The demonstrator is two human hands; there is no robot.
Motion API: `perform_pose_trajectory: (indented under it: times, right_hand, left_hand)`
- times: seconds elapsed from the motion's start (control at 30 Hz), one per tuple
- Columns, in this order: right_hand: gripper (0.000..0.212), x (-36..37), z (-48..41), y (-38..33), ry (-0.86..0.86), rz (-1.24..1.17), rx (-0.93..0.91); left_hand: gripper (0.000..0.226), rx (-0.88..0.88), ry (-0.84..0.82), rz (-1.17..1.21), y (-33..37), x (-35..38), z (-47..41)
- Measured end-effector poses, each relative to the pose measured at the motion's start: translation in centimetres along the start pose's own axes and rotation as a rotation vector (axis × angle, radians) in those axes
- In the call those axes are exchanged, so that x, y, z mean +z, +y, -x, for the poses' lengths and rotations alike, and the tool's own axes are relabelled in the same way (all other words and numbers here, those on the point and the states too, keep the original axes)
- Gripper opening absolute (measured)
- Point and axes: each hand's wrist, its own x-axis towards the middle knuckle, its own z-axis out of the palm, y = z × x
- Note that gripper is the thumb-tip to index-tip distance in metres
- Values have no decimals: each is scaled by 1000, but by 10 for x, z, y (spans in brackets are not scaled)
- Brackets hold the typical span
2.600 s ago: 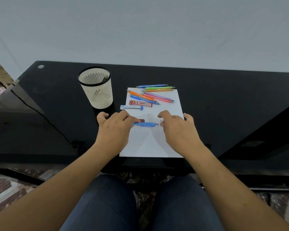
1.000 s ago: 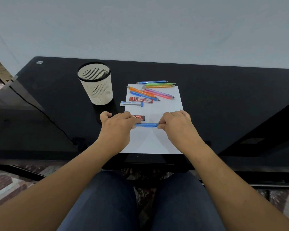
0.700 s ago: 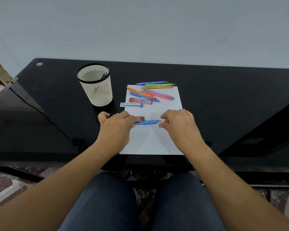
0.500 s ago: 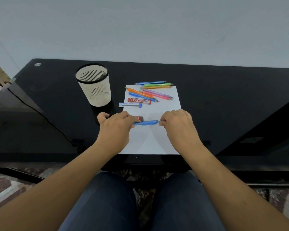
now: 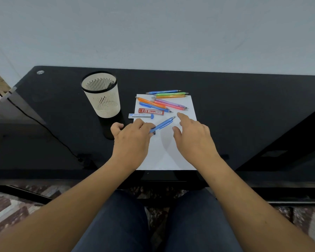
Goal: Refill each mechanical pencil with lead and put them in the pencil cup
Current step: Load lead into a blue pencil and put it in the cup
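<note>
Left hand [image 5: 133, 137] pinching rear of blue mechanical pencil [image 5: 163, 124], tip angled away over paper sheet [image 5: 164, 157] (probably presented for loading). Right hand [image 5: 193, 137] spread, empty, just beside tip. Red lead case [image 5: 151, 111] near; pencil cup [image 5: 102, 99] left on bench [image 5: 244, 106].

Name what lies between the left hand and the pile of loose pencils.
Head view: two lead cases on the paper, a red case and a white tube with a blue cap.

Pencil cup [image 5: 102, 96] left of paper sheet [image 5: 164, 153], pencils [image 5: 162, 102] on paper's far end
</note>
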Motion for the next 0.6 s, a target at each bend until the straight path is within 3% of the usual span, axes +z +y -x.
perform_pose_trajectory:
  times: [0.17,0.3,0.4,0.6]
  right_hand:
    - [48,3,0,-12,25,-120,49]
    - [37,5,-1,-15,123,-416,158]
    - [26,3,-3,-14,200,-527,195]
    - [28,-7,-11,-5,252,-547,180]
  left_hand:
    - [23,99,93,13,7,5,4]
    - [23,143,137,21,10,5,5]
    - [26,161,90,-14,6,6,5]
    - [38,82,-93,-86,-18,5,5]
